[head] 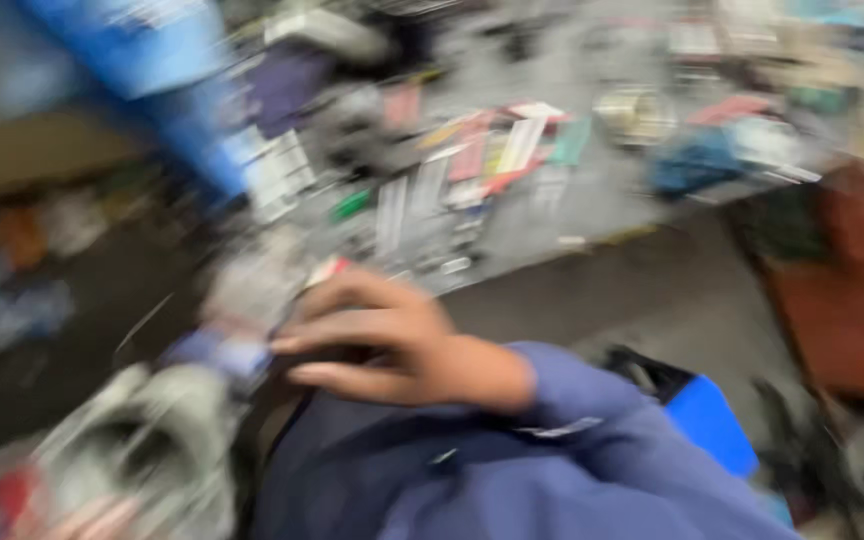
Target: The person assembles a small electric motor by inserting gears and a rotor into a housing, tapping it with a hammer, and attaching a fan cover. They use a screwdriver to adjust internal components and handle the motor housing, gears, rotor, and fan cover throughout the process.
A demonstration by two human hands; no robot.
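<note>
The whole view is smeared by motion. My right hand (pixel 382 340) is in the middle, coming out of a blue sleeve (pixel 592 440) from the lower right. Its fingers point left, close together and curved over a dark object (pixel 337 355) at the edge of dark blue cloth (pixel 352 460). The blur hides whether they grip it. At the bottom left a pale pinkish shape (pixel 97 518), possibly my left hand, lies under a grey-white bulky thing (pixel 142 450). A small bluish-white item (pixel 222 352) sits just left of my right fingertips.
A grey tabletop (pixel 592 190) beyond is littered with coloured cards and papers (pixel 502 150), a round metal tin (pixel 637 112) and a blue bundle (pixel 692 160). A blue slanted object (pixel 172 80) fills the upper left. A reddish-brown shape (pixel 852 290) stands right, a bright blue block (pixel 712 425) below it.
</note>
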